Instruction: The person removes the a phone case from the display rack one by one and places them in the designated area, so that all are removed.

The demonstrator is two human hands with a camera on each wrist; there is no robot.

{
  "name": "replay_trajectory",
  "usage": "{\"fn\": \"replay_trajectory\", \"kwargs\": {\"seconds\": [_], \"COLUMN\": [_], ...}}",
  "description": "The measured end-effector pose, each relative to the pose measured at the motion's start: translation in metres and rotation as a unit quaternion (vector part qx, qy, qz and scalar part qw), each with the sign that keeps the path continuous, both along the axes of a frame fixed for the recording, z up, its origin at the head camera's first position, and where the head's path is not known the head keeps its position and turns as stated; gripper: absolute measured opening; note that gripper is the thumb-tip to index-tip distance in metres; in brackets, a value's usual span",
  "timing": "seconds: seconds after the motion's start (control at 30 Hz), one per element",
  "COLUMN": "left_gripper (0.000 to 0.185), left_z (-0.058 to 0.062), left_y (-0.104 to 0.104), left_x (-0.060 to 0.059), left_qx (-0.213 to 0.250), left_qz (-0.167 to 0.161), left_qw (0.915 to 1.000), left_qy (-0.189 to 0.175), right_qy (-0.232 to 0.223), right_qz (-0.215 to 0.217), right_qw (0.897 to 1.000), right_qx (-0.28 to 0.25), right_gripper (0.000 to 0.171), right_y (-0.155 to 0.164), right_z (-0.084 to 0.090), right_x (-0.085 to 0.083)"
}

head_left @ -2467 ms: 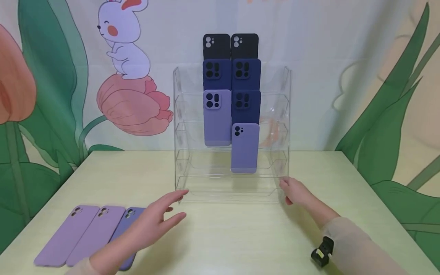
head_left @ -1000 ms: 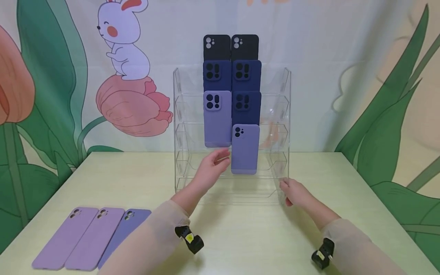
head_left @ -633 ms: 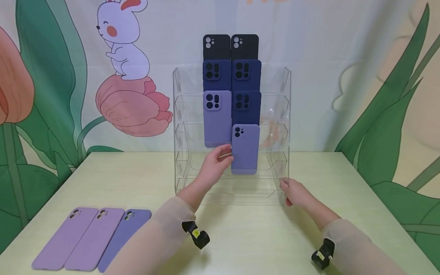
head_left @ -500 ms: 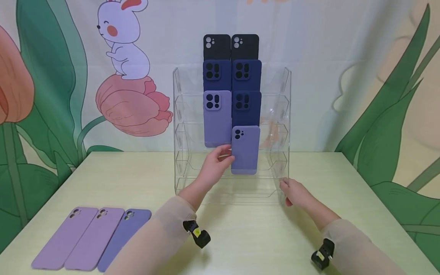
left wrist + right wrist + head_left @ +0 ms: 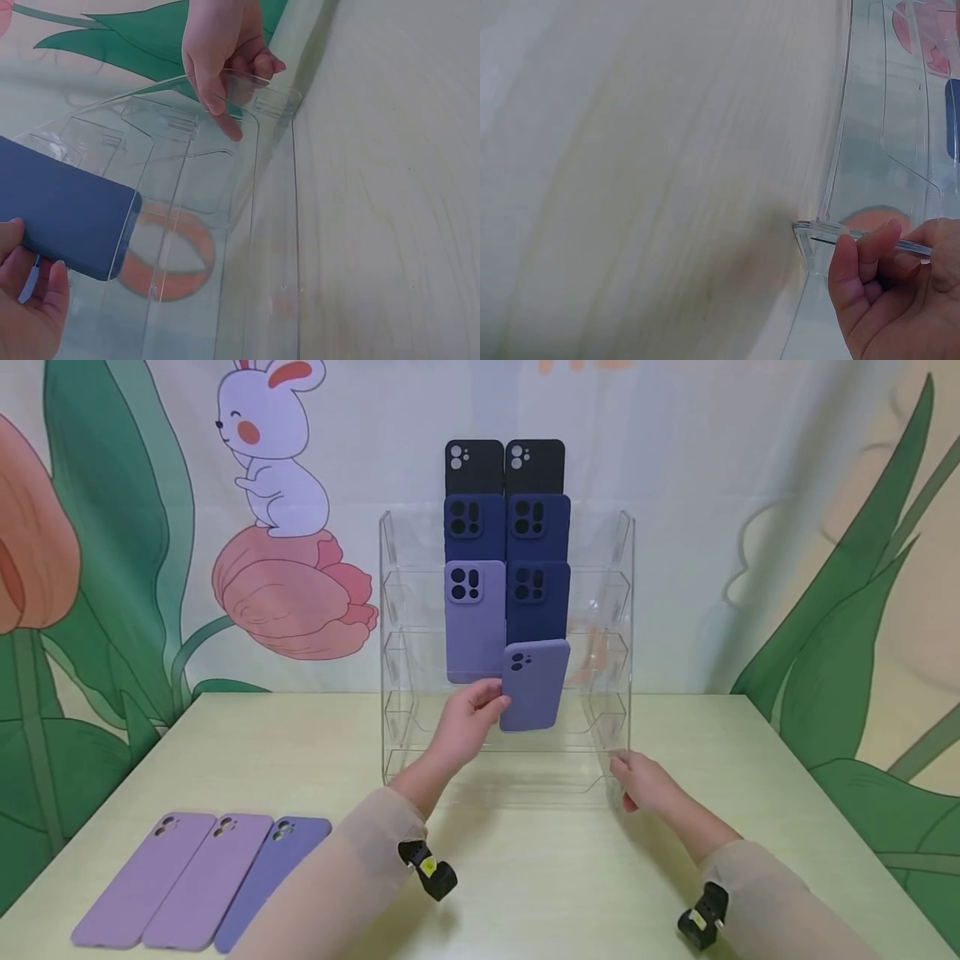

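My left hand (image 5: 467,718) pinches the left edge of a lavender phone case (image 5: 535,685), tilted out in front of the clear tiered rack (image 5: 435,760). In the left wrist view that phone case (image 5: 67,210) looks blue, with the fingers of my left hand (image 5: 34,307) at its edge. My right hand (image 5: 643,779) grips the rack's lower right side; the right wrist view shows thumb and fingers of the right hand (image 5: 900,292) round the clear panel (image 5: 829,227). Behind the held case stand two black cases (image 5: 475,468), several navy cases (image 5: 538,597) and another lavender case (image 5: 476,635).
Two pinkish-purple phone cases (image 5: 150,877) and a bluish-purple case (image 5: 262,881) lie side by side on the pale table (image 5: 570,877) at the left, the last partly under my left sleeve (image 5: 352,868). A printed cloth (image 5: 697,527) hangs behind the rack.
My left hand has moved from above the table cases to the rack and taken hold of the lavender case, which has come forward and tilted from its tier. The right hand keeps its place.
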State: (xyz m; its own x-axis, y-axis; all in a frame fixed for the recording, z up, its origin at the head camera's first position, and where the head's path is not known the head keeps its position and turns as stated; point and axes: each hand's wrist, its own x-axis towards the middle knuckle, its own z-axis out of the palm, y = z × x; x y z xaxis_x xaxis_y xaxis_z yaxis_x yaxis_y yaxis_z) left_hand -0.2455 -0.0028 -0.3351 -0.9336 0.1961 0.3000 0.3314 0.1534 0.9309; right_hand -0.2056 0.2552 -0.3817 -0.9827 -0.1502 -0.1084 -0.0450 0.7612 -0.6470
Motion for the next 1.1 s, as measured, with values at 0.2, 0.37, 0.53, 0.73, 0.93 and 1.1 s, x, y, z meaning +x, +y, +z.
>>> {"fn": "replay_trajectory", "kwargs": {"seconds": [0.2, 0.37, 0.53, 0.73, 0.93, 1.1], "left_gripper": [0.033, 0.029, 0.031, 0.032, 0.027, 0.028], "left_z": [0.007, 0.009, 0.007, 0.009, 0.006, -0.002], "left_y": [-0.003, -0.006, -0.013, -0.02, -0.026, -0.032], "left_x": [0.005, 0.011, 0.019, 0.026, 0.035, 0.041], "left_qx": [0.04, 0.05, 0.053, 0.051, 0.055, 0.056], "left_qz": [0.012, 0.001, 0.003, 0.012, 0.003, 0.003], "left_qw": [0.9991, 0.9987, 0.9986, 0.9979, 0.9964, 0.9952], "left_qy": [0.007, 0.009, -0.006, -0.037, -0.065, -0.081], "right_qy": [-0.004, 0.004, 0.001, -0.005, -0.003, -0.005], "right_qz": [-0.003, 0.012, 0.011, -0.002, -0.003, 0.0], "right_qw": [1.0, 1.0, 1.0, 1.0, 1.0, 1.0], "right_qx": [-0.006, -0.015, -0.018, -0.002, 0.003, -0.001], "right_gripper": [0.049, 0.05, 0.05, 0.049, 0.048, 0.049], "right_y": [0.0, 0.004, 0.003, -0.001, 0.001, 0.002], "right_z": [0.003, 0.002, -0.001, 0.0, 0.0, -0.001], "right_x": [0.001, 0.0, 0.0, 0.002, 0.002, 0.001]}}
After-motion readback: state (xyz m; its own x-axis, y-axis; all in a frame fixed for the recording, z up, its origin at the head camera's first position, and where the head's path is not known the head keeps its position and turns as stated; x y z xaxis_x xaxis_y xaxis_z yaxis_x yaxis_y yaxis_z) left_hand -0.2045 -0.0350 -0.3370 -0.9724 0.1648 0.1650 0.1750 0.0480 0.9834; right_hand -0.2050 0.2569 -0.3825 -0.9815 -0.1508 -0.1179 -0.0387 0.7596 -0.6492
